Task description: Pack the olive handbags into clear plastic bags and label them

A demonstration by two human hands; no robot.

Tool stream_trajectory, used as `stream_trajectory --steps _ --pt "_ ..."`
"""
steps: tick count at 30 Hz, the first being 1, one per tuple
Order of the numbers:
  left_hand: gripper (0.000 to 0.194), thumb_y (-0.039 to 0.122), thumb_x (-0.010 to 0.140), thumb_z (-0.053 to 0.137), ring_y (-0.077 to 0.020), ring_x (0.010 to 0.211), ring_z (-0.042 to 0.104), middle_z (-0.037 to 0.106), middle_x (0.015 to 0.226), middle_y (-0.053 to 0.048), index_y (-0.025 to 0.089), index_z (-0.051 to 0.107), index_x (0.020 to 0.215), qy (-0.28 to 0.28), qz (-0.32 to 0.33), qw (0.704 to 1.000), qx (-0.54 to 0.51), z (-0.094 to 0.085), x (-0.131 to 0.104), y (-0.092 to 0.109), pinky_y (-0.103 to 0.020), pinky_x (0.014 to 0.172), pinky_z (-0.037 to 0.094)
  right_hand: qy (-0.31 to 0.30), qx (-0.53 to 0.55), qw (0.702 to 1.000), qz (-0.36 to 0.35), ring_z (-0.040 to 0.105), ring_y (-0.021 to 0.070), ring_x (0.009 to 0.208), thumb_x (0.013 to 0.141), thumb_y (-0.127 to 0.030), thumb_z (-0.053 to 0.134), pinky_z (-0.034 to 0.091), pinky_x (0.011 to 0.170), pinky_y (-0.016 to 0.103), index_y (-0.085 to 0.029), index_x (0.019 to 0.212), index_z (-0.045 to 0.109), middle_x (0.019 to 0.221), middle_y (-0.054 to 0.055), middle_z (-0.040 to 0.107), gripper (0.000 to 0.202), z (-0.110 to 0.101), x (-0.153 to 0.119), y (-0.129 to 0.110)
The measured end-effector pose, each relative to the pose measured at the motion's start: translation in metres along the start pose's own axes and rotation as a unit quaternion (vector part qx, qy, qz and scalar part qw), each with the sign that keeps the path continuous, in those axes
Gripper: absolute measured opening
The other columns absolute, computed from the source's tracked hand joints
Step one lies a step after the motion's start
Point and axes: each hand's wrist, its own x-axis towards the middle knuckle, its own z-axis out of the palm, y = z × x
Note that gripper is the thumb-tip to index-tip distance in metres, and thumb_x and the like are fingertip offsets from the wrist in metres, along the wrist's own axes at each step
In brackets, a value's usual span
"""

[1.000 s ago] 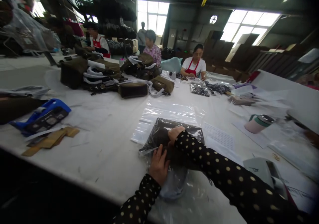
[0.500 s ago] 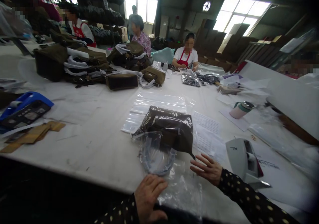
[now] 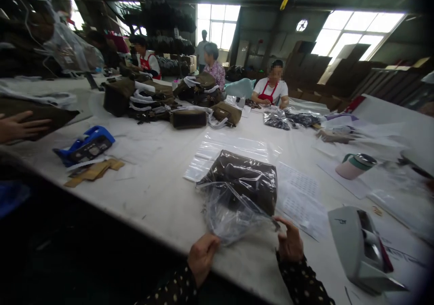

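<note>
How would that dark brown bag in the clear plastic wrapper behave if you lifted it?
The dark brown bag would probably sag a little, as it lies low and slumped. The clear plastic wrapper looks glossy, so it may feel slippery, and its loose, crumpled end would likely flop.

A brown bag [image 3: 29,115] at left runs out of frame, as does the arm behind another person's hand [image 3: 22,126] on it. Folds and glare of clear plastic [image 3: 233,210] obscure the handles of the wrapped handbag [image 3: 249,178]; print on the paper sheets [image 3: 298,187] beside it is too small to read.
</note>
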Motion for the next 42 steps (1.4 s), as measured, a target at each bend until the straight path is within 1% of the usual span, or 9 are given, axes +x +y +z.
stream_trajectory --steps 3,8,11,14,22,28,31,36,42 --pt "0.02 0.027 0.088 0.041 -0.0132 0.075 0.06 0.064 0.079 -0.002 0.02 0.06 0.087 -0.004 0.022 1.0 -0.019 -0.004 -0.001 -0.014 -0.022 0.068 0.049 -0.023 -0.069 0.992 -0.106 0.049 0.0281 0.1 0.075 -0.037 0.06 0.043 0.082 0.045 -0.013 0.125 0.034 0.105 0.014 0.054 0.062 -0.01 -0.015 0.008" --pt "0.012 0.019 0.085 0.047 -0.0146 0.075 0.059 0.062 0.077 -0.004 0.018 0.058 0.088 -0.039 0.146 0.988 -0.04 -0.018 0.0 -0.036 -0.025 0.069 0.049 -0.036 -0.15 0.965 -0.213 0.051 0.0207 0.09 0.079 -0.014 0.055 0.042 0.078 0.039 -0.019 0.084 0.059 0.085 0.005 0.057 0.008 -0.021 -0.008 0.006" --pt "0.012 0.014 0.084 0.048 -0.0162 0.08 0.059 0.063 0.082 -0.006 0.017 0.057 0.091 -0.049 0.209 0.976 -0.037 -0.03 0.002 -0.044 -0.028 0.073 0.049 -0.15 -0.095 0.916 -0.359 0.051 0.0181 0.099 0.083 -0.01 0.047 0.042 0.083 0.035 -0.018 0.076 0.057 0.095 0.003 0.061 0.015 -0.019 0.002 0.003" --pt "0.015 0.011 0.084 0.046 -0.0158 0.082 0.059 0.063 0.084 -0.006 0.017 0.057 0.093 -0.044 0.217 0.975 -0.023 -0.037 0.003 -0.049 -0.028 0.073 0.049 -0.227 -0.132 0.875 -0.406 0.05 0.017 0.101 0.087 -0.012 0.04 0.038 0.086 0.033 -0.017 0.072 0.055 0.1 0.003 0.062 0.022 -0.016 0.007 0.005" --pt "0.015 0.013 0.085 0.043 -0.0149 0.075 0.059 0.064 0.078 -0.004 0.017 0.057 0.088 -0.048 0.222 0.974 0.011 -0.026 0.004 -0.043 -0.027 0.069 0.048 -0.21 -0.279 0.903 -0.249 0.046 0.0149 0.067 0.08 -0.006 0.041 0.03 0.065 0.032 -0.018 0.074 0.058 0.068 0.002 0.058 0.022 -0.018 0.011 0.014" --pt "0.015 0.013 0.085 0.043 -0.0144 0.072 0.058 0.063 0.076 -0.004 0.018 0.057 0.087 -0.041 0.214 0.976 0.017 -0.023 0.006 -0.039 -0.026 0.067 0.047 -0.038 -0.14 0.982 -0.124 0.05 0.0174 0.082 0.07 -0.004 0.041 0.042 0.073 0.032 -0.018 0.075 0.056 0.087 0.005 0.055 0.021 -0.008 0.006 0.026" --pt "0.014 0.012 0.084 0.043 -0.0143 0.072 0.057 0.062 0.075 -0.003 0.018 0.056 0.086 -0.022 0.201 0.979 0.015 -0.026 0.006 -0.038 -0.025 0.065 0.048 0.047 -0.136 0.989 -0.046 0.051 0.0214 0.089 0.07 -0.012 0.049 0.045 0.077 0.038 -0.018 0.084 0.054 0.097 0.008 0.051 0.016 -0.004 0.0 0.023" --pt "0.013 0.012 0.084 0.045 -0.0146 0.072 0.057 0.062 0.075 -0.004 0.018 0.055 0.088 -0.033 0.193 0.98 0.018 -0.028 0.004 -0.037 -0.026 0.065 0.048 0.049 -0.089 0.995 -0.018 0.052 0.0267 0.095 0.064 -0.026 0.06 0.047 0.078 0.044 -0.014 0.102 0.048 0.102 0.013 0.051 0.042 0.015 -0.013 0.001" --pt "0.014 0.012 0.084 0.045 -0.0143 0.076 0.058 0.062 0.078 -0.003 0.019 0.055 0.091 -0.043 0.172 0.984 0.004 -0.031 0.002 -0.037 -0.025 0.069 0.049 0.064 -0.057 0.989 0.12 0.062 0.0171 0.075 0.077 -0.023 0.052 0.051 0.068 0.03 -0.02 0.091 0.056 0.083 0.003 0.064 0.016 0.024 -0.022 0.001"
